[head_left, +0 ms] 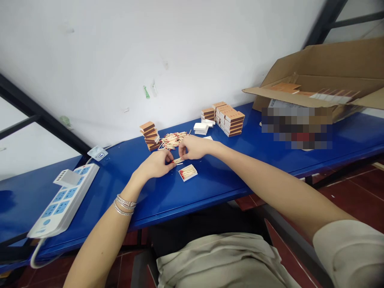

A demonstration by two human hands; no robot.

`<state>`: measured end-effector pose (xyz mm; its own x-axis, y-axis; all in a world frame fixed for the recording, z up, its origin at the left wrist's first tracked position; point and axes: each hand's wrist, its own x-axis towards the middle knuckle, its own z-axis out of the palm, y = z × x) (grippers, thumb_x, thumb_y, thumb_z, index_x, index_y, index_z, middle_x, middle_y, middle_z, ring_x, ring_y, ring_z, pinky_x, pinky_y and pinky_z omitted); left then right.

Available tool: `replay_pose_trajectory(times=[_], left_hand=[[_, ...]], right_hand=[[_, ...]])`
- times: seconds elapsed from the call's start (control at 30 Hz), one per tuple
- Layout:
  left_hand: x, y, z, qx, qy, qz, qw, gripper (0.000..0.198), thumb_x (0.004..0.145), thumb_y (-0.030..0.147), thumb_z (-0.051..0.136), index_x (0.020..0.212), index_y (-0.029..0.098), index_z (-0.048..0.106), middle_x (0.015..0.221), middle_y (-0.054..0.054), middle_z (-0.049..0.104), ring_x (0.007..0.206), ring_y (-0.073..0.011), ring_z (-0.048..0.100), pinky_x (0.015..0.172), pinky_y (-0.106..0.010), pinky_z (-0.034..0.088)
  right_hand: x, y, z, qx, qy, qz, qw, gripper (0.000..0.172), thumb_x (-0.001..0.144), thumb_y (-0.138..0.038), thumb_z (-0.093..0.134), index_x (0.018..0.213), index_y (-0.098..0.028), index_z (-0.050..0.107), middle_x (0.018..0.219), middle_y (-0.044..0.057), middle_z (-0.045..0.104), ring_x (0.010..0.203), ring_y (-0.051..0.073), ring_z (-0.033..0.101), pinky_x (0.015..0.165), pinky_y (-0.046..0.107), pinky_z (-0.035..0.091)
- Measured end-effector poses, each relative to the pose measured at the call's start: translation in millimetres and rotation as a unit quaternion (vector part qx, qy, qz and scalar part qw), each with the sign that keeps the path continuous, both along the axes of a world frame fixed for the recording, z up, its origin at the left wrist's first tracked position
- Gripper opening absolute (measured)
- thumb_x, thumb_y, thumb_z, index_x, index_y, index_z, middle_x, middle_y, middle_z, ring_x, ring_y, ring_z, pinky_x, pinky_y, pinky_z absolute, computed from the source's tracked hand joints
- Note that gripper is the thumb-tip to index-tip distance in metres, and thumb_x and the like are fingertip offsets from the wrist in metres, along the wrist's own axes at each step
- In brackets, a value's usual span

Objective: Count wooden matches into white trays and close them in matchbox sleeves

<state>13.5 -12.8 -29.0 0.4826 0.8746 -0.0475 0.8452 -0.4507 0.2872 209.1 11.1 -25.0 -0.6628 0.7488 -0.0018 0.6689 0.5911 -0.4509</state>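
Note:
Between my two hands lies a small bundle of matches (178, 161), red heads to the left. My left hand (156, 163) pinches it at the head end, while my right hand (194, 147) grips the other end. Just in front, on the blue table, sits a white matchbox tray (192, 177) partly filled with matches. A loose heap of matches (174, 140) spreads out behind my hands. Left of that heap, brown matchboxes (150, 136) form an uneven stack.
Neatly stacked matchboxes (229, 119) stand by the wall, beside several white trays (201, 128). An open cardboard box (285, 68) is at the right. A white power strip (64, 202) with plugs lies on the left of the blue table (228, 172).

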Motion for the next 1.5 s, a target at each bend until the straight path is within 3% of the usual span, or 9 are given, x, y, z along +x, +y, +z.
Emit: replay_pose_trajectory(times=[0.2, 0.37, 0.63, 0.9, 1.3, 1.5], left_hand=[[1.3, 0.1, -0.5, 0.029, 0.001, -0.040, 0.999, 0.020, 0.081, 0.033, 0.061, 0.094, 0.017, 0.063, 0.088, -0.005, 0.067, 0.069, -0.0168, 0.058, 0.063, -0.030, 0.043], [3.3, -0.4, -1.4, 0.033, -0.002, -0.045, 0.998, 0.019, 0.084, 0.034, 0.058, 0.091, 0.017, 0.064, 0.090, -0.006, 0.068, 0.073, -0.0174, 0.059, 0.066, -0.030, 0.044], [5.1, -1.6, -2.2, 0.026, 0.000, -0.044, 0.999, 0.016, 0.084, 0.031, 0.058, 0.090, 0.017, 0.063, 0.088, -0.005, 0.068, 0.070, -0.0169, 0.059, 0.066, -0.030, 0.044], [6.7, -4.1, -0.8, 0.032, 0.009, -0.046, 0.998, 0.011, 0.083, 0.025, 0.057, 0.086, 0.017, 0.062, 0.082, -0.006, 0.067, 0.066, -0.0172, 0.058, 0.063, -0.030, 0.043], [7.0, -1.7, -1.2, 0.022, -0.006, -0.021, 1.000, 0.015, 0.085, 0.033, 0.060, 0.081, 0.018, 0.064, 0.075, -0.003, 0.068, 0.064, -0.0162, 0.059, 0.062, -0.029, 0.043], [5.6, -1.3, -2.1, 0.017, -0.014, -0.037, 0.999, 0.011, 0.083, 0.028, 0.060, 0.086, 0.018, 0.064, 0.080, -0.003, 0.069, 0.068, -0.0165, 0.059, 0.063, -0.029, 0.043]], right_hand=[[0.7, 2.9, -2.4, 0.004, -0.010, -0.001, 1.000, 0.032, 0.067, -0.026, 0.079, 0.096, -0.013, 0.074, 0.089, 0.006, 0.075, 0.077, 0.016, 0.065, 0.063, 0.023, 0.044], [-0.3, 5.1, -4.7, -0.027, -0.030, -0.008, 0.999, 0.046, 0.060, -0.026, 0.084, 0.102, -0.011, 0.073, 0.082, 0.005, 0.075, 0.072, 0.016, 0.066, 0.061, 0.023, 0.044], [-6.4, 0.8, -7.0, -0.003, -0.017, 0.001, 1.000, 0.030, 0.066, -0.022, 0.079, 0.095, -0.014, 0.074, 0.086, 0.004, 0.075, 0.074, 0.015, 0.064, 0.061, 0.022, 0.042], [-10.0, -2.6, -8.3, 0.026, -0.006, 0.024, 0.999, 0.010, 0.075, -0.019, 0.070, 0.083, -0.014, 0.075, 0.077, 0.004, 0.075, 0.068, 0.014, 0.061, 0.061, 0.023, 0.040], [-8.9, -2.4, -8.6, 0.018, -0.010, 0.013, 1.000, 0.013, 0.081, -0.025, 0.068, 0.085, -0.014, 0.075, 0.080, 0.005, 0.075, 0.067, 0.014, 0.061, 0.059, 0.025, 0.038], [-2.7, 6.3, -10.9, 0.002, -0.028, 0.006, 1.000, 0.028, 0.070, -0.025, 0.078, 0.095, -0.013, 0.074, 0.088, 0.005, 0.076, 0.073, 0.015, 0.065, 0.060, 0.023, 0.042]])
